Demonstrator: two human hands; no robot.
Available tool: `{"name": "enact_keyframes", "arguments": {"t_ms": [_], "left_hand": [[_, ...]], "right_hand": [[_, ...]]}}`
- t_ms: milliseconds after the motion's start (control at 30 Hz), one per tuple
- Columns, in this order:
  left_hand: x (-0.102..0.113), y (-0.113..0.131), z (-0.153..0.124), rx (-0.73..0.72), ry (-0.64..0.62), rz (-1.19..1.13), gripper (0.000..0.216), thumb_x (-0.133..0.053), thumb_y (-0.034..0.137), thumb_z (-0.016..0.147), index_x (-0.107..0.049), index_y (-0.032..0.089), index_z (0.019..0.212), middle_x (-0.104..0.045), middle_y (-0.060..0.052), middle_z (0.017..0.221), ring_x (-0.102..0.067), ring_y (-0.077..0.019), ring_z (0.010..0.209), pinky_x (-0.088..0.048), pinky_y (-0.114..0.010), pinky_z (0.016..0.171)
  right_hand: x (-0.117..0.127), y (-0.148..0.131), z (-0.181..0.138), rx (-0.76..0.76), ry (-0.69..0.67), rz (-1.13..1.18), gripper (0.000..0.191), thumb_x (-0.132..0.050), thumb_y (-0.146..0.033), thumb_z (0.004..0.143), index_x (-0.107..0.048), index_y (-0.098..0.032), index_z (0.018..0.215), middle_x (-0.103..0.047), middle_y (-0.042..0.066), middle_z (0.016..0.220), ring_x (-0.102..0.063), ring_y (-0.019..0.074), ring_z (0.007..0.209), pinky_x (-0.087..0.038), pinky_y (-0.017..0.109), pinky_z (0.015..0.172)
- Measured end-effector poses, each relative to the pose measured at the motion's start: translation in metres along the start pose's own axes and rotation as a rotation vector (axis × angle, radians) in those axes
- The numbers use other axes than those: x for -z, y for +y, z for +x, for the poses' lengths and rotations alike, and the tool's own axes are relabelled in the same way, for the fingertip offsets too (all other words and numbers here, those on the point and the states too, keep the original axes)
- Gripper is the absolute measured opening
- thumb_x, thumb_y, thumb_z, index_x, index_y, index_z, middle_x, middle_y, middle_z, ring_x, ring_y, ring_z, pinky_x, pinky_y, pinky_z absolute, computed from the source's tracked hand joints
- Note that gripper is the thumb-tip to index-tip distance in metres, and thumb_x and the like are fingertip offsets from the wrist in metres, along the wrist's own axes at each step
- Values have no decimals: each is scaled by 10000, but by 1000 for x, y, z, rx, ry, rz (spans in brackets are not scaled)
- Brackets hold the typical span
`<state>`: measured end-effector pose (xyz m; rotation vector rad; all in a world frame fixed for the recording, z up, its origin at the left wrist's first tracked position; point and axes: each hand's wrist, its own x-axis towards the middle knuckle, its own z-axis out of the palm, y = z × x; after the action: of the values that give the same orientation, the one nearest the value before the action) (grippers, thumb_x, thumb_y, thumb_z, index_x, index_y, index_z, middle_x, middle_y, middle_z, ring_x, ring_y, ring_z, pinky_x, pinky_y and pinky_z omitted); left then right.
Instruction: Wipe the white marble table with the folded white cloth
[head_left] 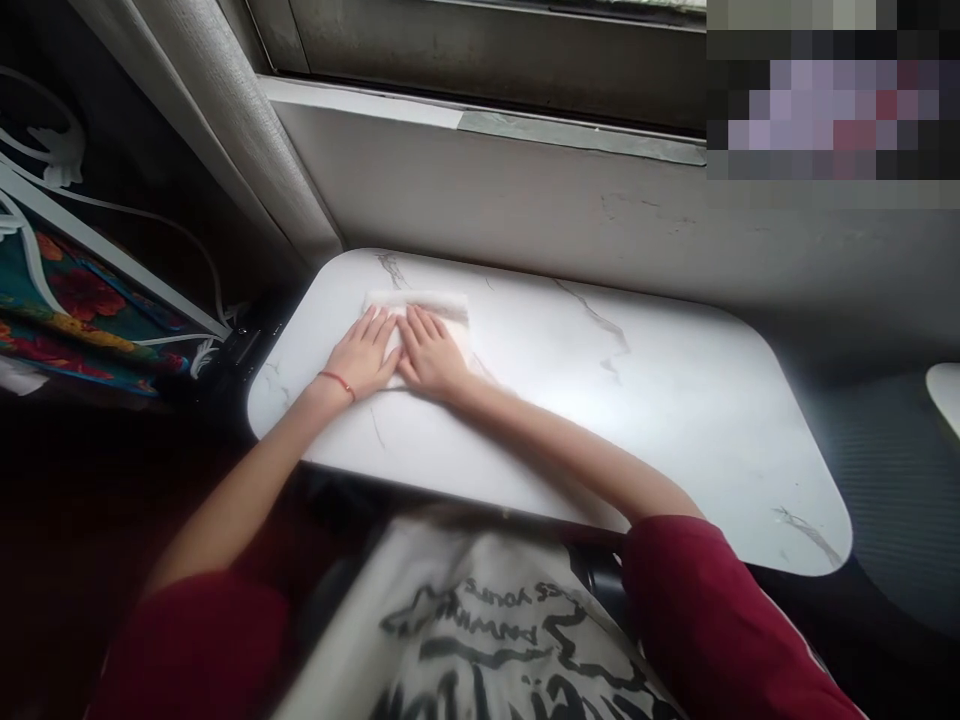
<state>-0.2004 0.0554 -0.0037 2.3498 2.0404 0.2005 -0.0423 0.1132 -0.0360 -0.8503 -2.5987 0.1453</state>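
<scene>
A white cloth [452, 308] is spread on the left part of a white marble-patterned tabletop [660, 400]. Flat on the cloth lies my left hand [365, 352], fingers stretched forward, a thin red cord on its wrist. Just right of it, my right hand [433, 352] also presses flat on the cloth, its fingers stretched out. The two hands touch or nearly touch at the thumbs. Both are open and grip nothing. They cover the middle of the cloth; its far edge and right side show past the fingers.
Behind the table runs a grey wall [510, 200] below a window ledge [525, 125]. A pale curtain [217, 130] hangs at the back left. At left stands a white metal frame [112, 240] beside flowered fabric [90, 300]. A grey ribbed surface [900, 490] lies at right.
</scene>
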Motion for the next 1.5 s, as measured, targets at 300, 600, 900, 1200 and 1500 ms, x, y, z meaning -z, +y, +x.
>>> {"name": "enact_keyframes", "arguments": {"t_ms": [300,600,900,1200,1500], "left_hand": [[14,5,-111,72,83,-103,529,-308,258,991,-452,13,1437,-436,-225,1555,-274,-324,1538,-280,-510,1265],[11,-29,-125,106,164,-124,505,-272,263,1006,-395,138,1479,-416,-169,1577,-252,-287,1551,-294,-545,1252],[17,-98,-86,138,90,-54,613,-215,312,1007,-344,56,1549,-342,-186,1632,-230,-305,1556,-231,-530,1266],[7,-136,31,68,10,-45,641,-250,305,992,-316,-20,1541,-300,-214,1642,-189,-304,1563,-186,-480,1278],[-8,-119,114,-17,41,-95,643,-263,331,993,-336,7,1544,-315,-210,1637,-193,-317,1561,-180,-499,1268]], "right_hand": [[8,-111,-50,50,-21,30,680,-441,-342,990,-372,116,1489,-334,355,1570,-290,440,1503,-227,570,1226],[-9,-134,-25,72,3,117,672,-467,-305,963,-389,123,1476,-365,360,1552,-293,466,1495,-239,614,1213],[-39,-123,51,111,64,127,648,-449,-326,955,-399,63,1470,-397,329,1547,-347,441,1469,-255,617,1199],[-46,-50,120,-8,32,54,641,-444,-291,931,-413,50,1474,-382,301,1569,-335,397,1482,-233,561,1231],[-30,20,131,-127,34,-65,623,-406,-341,963,-432,-26,1499,-407,216,1586,-355,325,1484,-247,499,1250]]}}
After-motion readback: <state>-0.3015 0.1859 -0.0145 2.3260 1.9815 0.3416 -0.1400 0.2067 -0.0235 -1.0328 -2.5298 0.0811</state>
